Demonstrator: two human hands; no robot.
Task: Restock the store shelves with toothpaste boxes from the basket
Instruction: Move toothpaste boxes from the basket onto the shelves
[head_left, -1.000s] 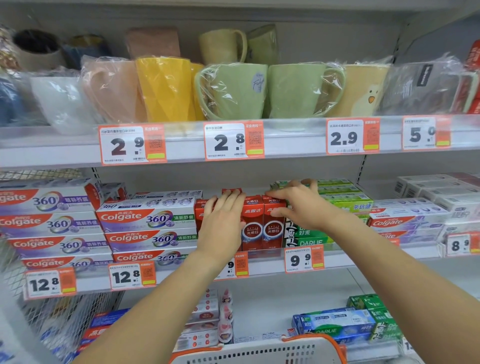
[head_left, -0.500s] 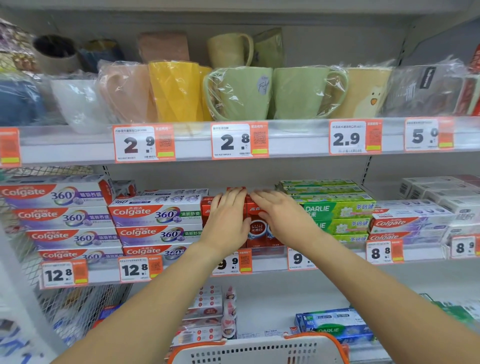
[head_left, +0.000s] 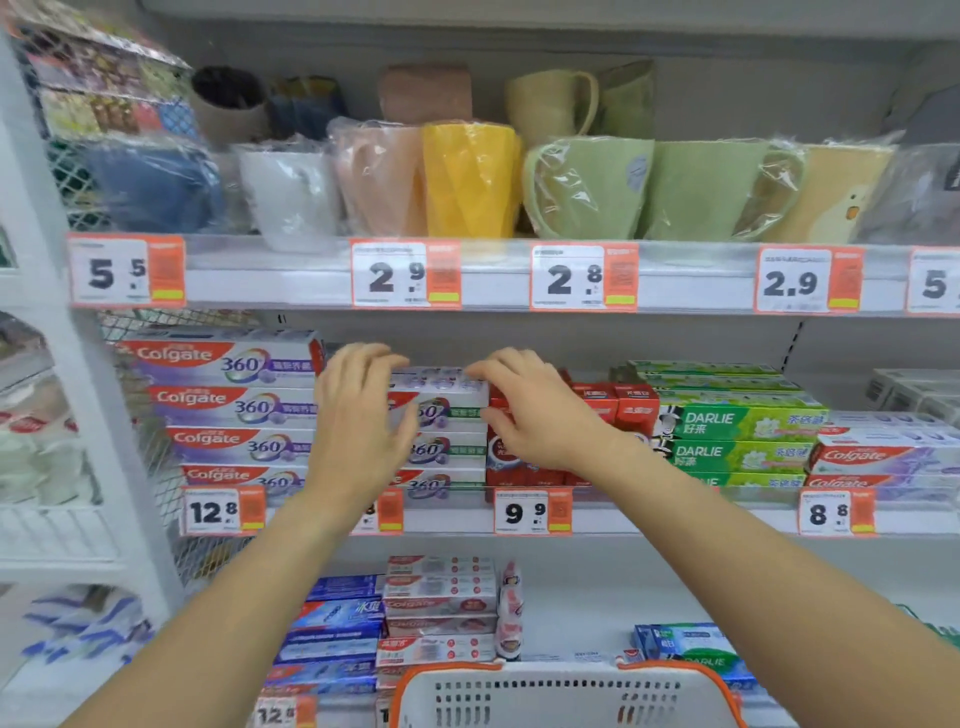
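We are observing both hands raised to the middle shelf (head_left: 649, 519), at the second stack of Colgate 360 boxes (head_left: 441, 447). The left hand (head_left: 358, 415) is covering the stack's left end, its fingers (head_left: 374, 353) bent over the top box (head_left: 441, 382). The right hand (head_left: 530, 410) is resting at the stack's right end, fingertips on the top box's upper edge, thumb against its front; whether it is gripping the box we cannot tell. The red toothpaste boxes (head_left: 613, 405) are standing just beside that stack, partly behind the right hand, with green Darlie boxes (head_left: 737, 431) next along. The white basket (head_left: 561, 696) with its orange rim is showing at the bottom edge; we cannot see its contents. Wrapped cups (head_left: 467, 182) are lining the upper shelf.
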